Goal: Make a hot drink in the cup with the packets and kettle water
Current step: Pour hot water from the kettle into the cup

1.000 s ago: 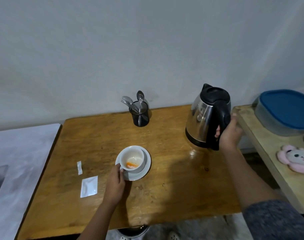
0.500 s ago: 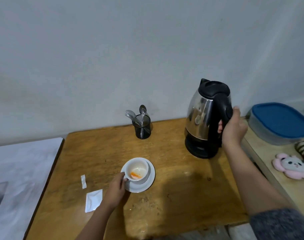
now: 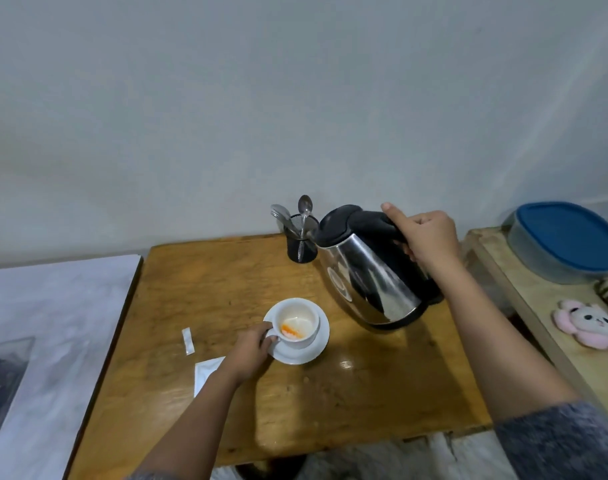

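A white cup (image 3: 297,322) with white and orange powder in it stands on a white saucer (image 3: 316,348) in the middle of the wooden table (image 3: 365,393). My left hand (image 3: 250,351) grips the cup's handle. My right hand (image 3: 425,237) holds the black handle of the steel kettle (image 3: 368,271), which hangs above the table tilted to the left, its spout up and to the right of the cup. Two white packets lie left of the cup: a small strip (image 3: 188,341) and a larger sachet (image 3: 204,372), partly hidden by my left arm.
A black holder with spoons (image 3: 301,242) stands at the table's back edge just left of the kettle. A grey surface (image 3: 53,323) adjoins the table on the left. On the right, a side shelf (image 3: 545,327) carries a blue-lidded container (image 3: 569,237) and a pink plush toy (image 3: 590,322).
The kettle has been lifted, carried left toward the cup and tilted over. My left hand has stayed on the cup's handle.
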Demonstrator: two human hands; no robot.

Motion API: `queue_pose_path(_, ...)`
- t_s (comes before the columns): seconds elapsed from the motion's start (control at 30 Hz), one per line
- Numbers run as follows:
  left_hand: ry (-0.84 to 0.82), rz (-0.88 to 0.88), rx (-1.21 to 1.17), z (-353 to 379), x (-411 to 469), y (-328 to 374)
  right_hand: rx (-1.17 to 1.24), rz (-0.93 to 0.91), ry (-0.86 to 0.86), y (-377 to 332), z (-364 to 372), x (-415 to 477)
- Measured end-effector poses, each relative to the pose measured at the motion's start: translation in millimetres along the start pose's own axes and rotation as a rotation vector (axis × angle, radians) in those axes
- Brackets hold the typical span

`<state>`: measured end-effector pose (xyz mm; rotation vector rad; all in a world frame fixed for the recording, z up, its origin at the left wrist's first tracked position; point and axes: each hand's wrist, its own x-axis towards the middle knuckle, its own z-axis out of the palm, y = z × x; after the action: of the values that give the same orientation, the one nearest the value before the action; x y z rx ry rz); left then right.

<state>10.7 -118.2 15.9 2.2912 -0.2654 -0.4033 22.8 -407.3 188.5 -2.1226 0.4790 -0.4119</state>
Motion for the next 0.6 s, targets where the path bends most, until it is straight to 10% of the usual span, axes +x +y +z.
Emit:
queue_pose_path(0.27,-0.090,-0.035,0.096,-9,11,-7,-0.414,-0.149,-0.391,-31,32,-13)
queue_pose_path(0.6,-0.112,-0.055,0.113,-12,15,-8,-0.621,-0.289,-0.483,-47,53,-14)
